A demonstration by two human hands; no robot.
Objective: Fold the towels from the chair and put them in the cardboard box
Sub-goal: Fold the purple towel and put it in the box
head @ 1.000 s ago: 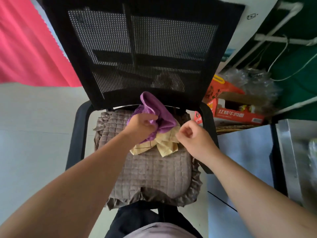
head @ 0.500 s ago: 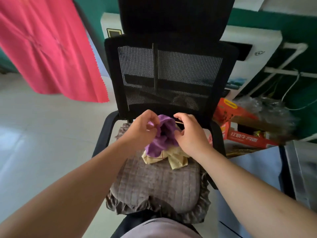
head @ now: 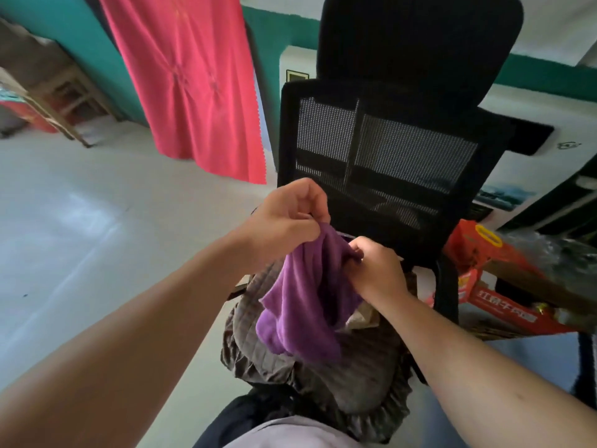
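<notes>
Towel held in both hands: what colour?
Purple towel, plain, no pattern; head view shows it, gripped by the left hand and right hand.

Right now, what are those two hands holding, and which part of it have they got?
Both hold the purple towel by its top edge: left hand and right hand each pinch it.

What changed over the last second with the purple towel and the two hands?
The left hand has lifted the purple cloth towel off the chair's grey quilted seat cushion; the right hand, empty a second ago, now pinches its edge too. The yellow towel stays on the cushion, mostly hidden.
</notes>
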